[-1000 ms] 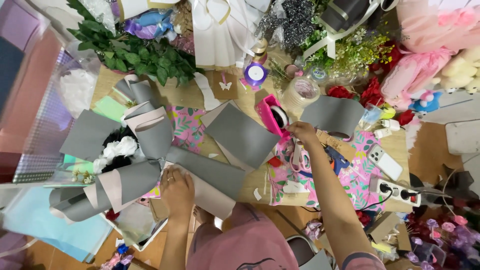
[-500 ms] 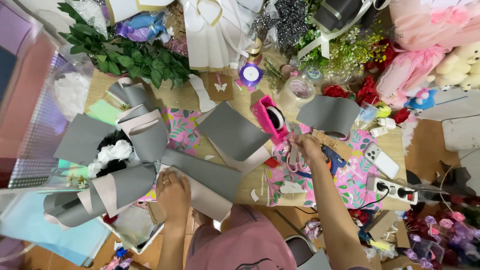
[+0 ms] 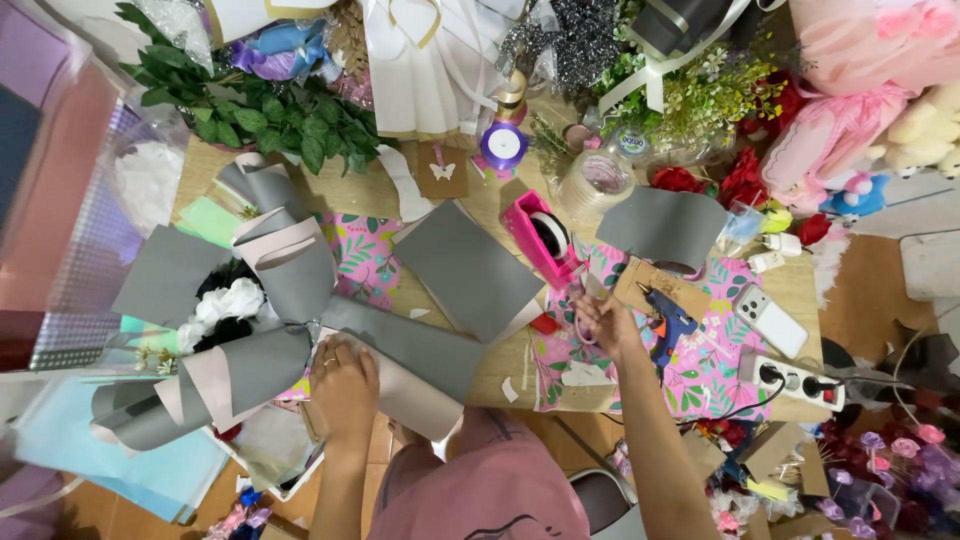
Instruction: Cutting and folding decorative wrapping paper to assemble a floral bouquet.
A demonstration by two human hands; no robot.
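Overhead head-cam view of a cluttered florist's worktable. Vs. half a sec earlier, the right hand (image 3: 603, 325) had pulled back from the pink tape dispenser (image 3: 545, 238) toward the person's body, now sitting just below and right of it, over the pink floral-print paper (image 3: 700, 370). Its fingers were curled closed around sth small and pale, likely a bit of tape; too small to tell for sure. The left hand (image 3: 343, 385) had barely shifted: it lay palm-down, fingers bent and pressing on the grey wrapping paper (image 3: 400, 345) at the stem end of the bouquet (image 3: 225, 320), a ring visible on one finger. It pressed rather than gripped.

The bouquet, w/ white and black flowers in grey and pale pink wrap, fanned out up and left of the left fingertips, touching them at the gathered neck. A loose grey sheet (image 3: 470, 265) lay between the two hands, above both. A blue glue gun (image 3: 668, 325) lay just right of the right fingers, not touching. A white phone (image 3: 768, 318) and a white power strip (image 3: 795, 380) lay farther right.
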